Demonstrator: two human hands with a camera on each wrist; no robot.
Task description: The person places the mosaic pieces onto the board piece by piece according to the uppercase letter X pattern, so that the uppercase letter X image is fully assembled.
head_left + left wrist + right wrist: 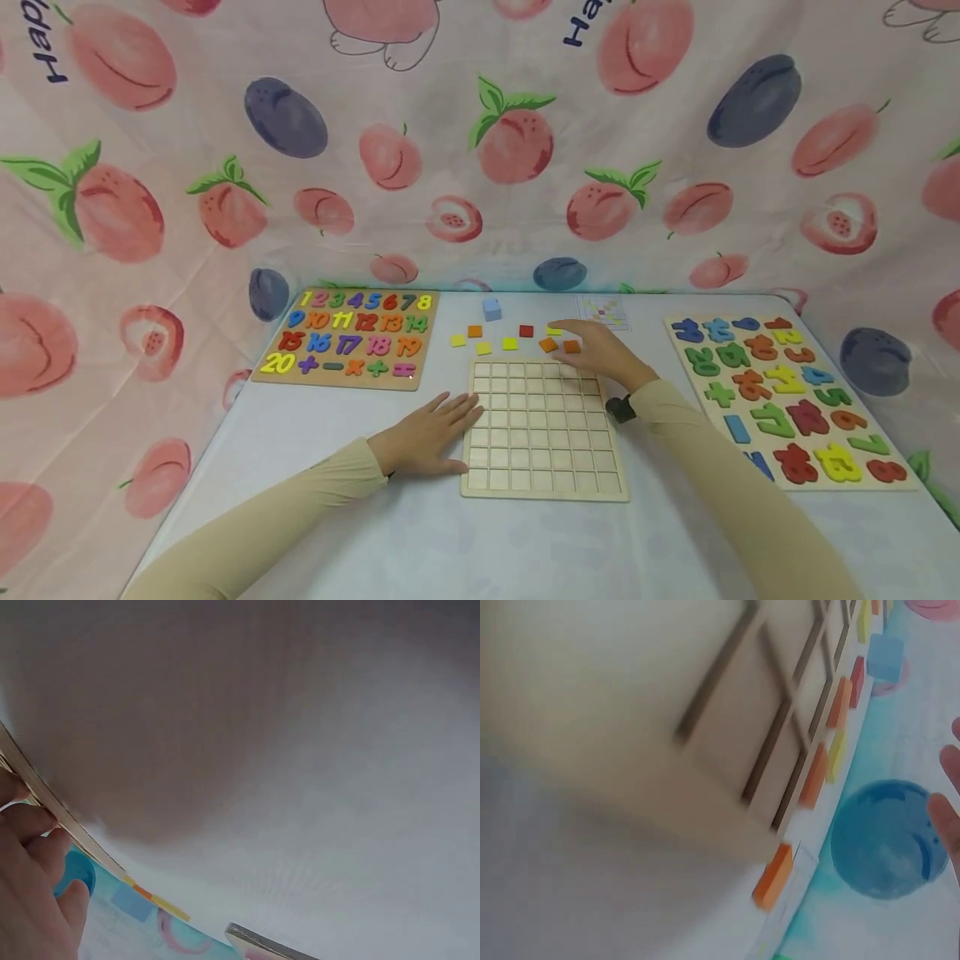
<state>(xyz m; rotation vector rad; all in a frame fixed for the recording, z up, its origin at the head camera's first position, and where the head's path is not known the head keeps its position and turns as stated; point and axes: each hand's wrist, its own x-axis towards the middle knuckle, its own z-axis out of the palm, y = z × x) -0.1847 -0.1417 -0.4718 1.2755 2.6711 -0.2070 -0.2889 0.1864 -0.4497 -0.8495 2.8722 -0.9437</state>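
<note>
A wooden grid board (542,425) lies on the white table with bare squares. My left hand (427,437) rests at its left side, fingers spread, with fingertips on the board's edge. Over the board's far right corner reaches my right hand (600,354), its fingers extended and nothing visible in them. Close to those fingertips are two orange tiles (572,346) and a yellow tile (553,331). A further orange tile (772,877) shows by the board corner in the right wrist view. A red tile (527,331) and several other small tiles (510,343) lie beyond the board.
A blue cube (491,310) stands behind the tiles. At the back lies a printed pattern card (603,312), partly behind my right hand. Number puzzle boards flank the grid, one on the far left (345,340) and one on the right (787,400). A fruit-print curtain (465,167) hangs behind.
</note>
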